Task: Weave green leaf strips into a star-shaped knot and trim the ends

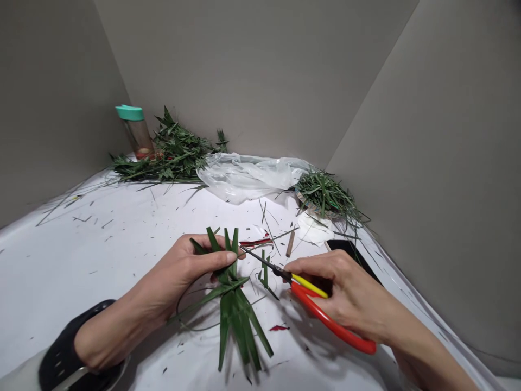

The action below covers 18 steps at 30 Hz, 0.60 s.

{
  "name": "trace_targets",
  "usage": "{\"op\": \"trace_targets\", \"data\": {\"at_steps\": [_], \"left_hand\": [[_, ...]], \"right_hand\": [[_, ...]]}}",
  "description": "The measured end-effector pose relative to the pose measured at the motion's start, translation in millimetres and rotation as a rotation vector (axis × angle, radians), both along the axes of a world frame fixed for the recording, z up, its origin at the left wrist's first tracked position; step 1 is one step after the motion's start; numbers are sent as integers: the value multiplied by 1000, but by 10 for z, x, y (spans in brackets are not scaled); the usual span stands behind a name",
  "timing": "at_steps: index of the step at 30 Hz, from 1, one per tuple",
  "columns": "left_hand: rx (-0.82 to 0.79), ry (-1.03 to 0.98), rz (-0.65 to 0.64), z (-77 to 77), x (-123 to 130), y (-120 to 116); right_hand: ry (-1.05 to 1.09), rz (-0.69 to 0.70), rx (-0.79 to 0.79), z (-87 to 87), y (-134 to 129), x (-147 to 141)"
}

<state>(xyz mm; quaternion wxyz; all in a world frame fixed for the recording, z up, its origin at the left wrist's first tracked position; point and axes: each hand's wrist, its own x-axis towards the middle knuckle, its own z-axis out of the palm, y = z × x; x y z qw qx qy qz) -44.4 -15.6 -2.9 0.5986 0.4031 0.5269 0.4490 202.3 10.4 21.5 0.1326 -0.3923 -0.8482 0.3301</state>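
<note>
Between its thumb and fingers, my left hand [203, 260] pinches a green folded leaf piece [234, 309], whose pointed strips fan out above and below. My right hand [337, 279] grips scissors [329, 320] with red and yellow handles. The blades are spread apart; one points to the leaf strips by my left fingertips, the other points down over the white surface. A small green leaf scrap [264, 271] lies between the hands, behind the blades.
A bottle with a turquoise lid [130, 113] stands at the back left beside a leaf heap [175, 149]. Clear plastic [252, 176] lies at the back middle. At the right are a basket of leaf strips [325, 193], white tissue [315, 227] and a dark flat object [352, 252].
</note>
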Motion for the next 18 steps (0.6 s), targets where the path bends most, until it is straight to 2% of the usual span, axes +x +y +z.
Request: {"op": "trace_targets", "data": {"at_steps": [7,12,15,18], "left_hand": [[-30,1,60,-152,17,108],[-5,-55,26,-101,4,94],[21,-99,-29,-47,21,52],[51,-127,-49,-11,52,19]], "right_hand": [[16,-42,-84,-157,127,-35],[166,-205,-123,-179,212,13],[296,-274,-237,-171,183,-7],[408,-281,-351,-153,117,-80]]}}
